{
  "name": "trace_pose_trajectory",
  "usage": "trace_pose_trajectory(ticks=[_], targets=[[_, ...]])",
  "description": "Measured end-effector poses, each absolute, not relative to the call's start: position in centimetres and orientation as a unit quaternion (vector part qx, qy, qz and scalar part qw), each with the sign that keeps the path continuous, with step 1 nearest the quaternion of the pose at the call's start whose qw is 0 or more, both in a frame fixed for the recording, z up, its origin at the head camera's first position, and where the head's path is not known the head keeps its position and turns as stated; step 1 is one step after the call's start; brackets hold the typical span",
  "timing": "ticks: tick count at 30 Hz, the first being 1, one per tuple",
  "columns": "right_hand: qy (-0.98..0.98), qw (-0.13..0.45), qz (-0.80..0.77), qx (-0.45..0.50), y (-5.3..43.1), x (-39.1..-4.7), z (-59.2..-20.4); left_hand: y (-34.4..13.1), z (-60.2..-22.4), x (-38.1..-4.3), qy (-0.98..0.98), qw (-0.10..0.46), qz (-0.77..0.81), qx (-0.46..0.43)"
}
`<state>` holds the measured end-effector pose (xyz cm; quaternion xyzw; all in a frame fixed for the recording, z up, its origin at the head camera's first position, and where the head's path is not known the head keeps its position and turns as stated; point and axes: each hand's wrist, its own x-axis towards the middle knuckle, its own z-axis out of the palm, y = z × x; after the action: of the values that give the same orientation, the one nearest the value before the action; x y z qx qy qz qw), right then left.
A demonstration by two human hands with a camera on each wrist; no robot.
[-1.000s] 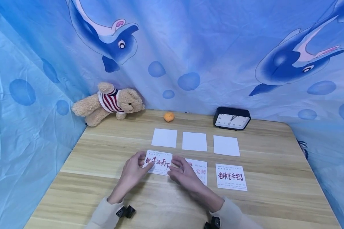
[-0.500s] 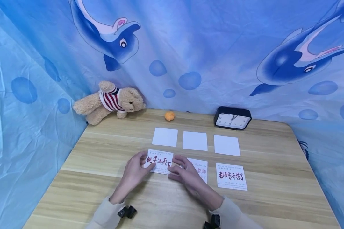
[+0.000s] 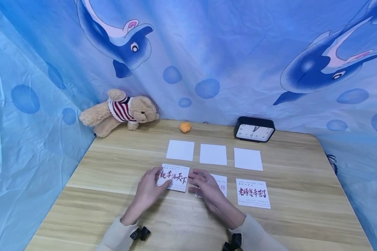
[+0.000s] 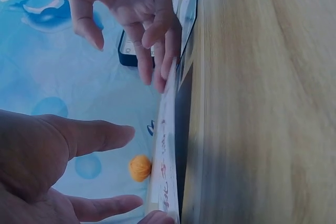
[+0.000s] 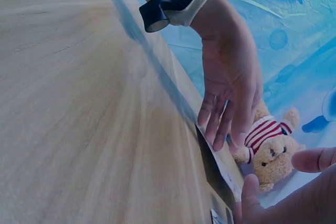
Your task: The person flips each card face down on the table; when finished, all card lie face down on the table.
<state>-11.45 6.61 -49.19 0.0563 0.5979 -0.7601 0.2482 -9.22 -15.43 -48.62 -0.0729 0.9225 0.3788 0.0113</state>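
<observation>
A white square card with red Chinese lettering (image 3: 178, 178) lies at the left of the front row. My left hand (image 3: 148, 188) is at its left edge, fingertips right at the border and thumb over the lower part of the card. In the right wrist view, the fingers of the left hand (image 5: 228, 72) reach down loosely to the card's edge. Just off the card's right edge is my right hand (image 3: 208, 190), fingers relaxed and holding nothing. It partly covers a middle printed card (image 3: 221, 181). A third printed card (image 3: 253, 197) lies to the right.
Three blank white cards (image 3: 213, 154) form a row behind the printed ones on the wooden table (image 3: 182, 226). Farther back are an orange ball (image 3: 185, 127), a black-framed clock (image 3: 254, 129) and a teddy bear (image 3: 120, 111). A blue dolphin curtain (image 3: 245, 52) encloses the table.
The right hand has drawn slightly right, off the left card's edge, and covers more of the middle card. The left card has shifted very little; the left hand stays at its edge.
</observation>
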Motion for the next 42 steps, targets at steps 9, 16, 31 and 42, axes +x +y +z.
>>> trace_pose_trajectory(ticks=[9,16,31,42], targets=[[0.593,0.240,-0.767,0.045,6.6,-11.9,-48.8,-14.7,-48.3,-8.9,0.935,0.019,0.352,-0.044],[0.596,0.243,-0.764,0.032,6.3,-12.2,-48.2,-14.3,-48.0,-8.5,0.936,0.031,0.350,-0.029],[0.596,0.257,-0.761,-0.016,5.3,-12.6,-48.3,-14.0,-47.6,-7.9,0.909,0.053,0.413,-0.016],[0.615,0.259,-0.744,-0.036,4.4,-12.5,-49.1,-13.5,-47.8,-8.0,0.864,0.047,0.501,-0.006]])
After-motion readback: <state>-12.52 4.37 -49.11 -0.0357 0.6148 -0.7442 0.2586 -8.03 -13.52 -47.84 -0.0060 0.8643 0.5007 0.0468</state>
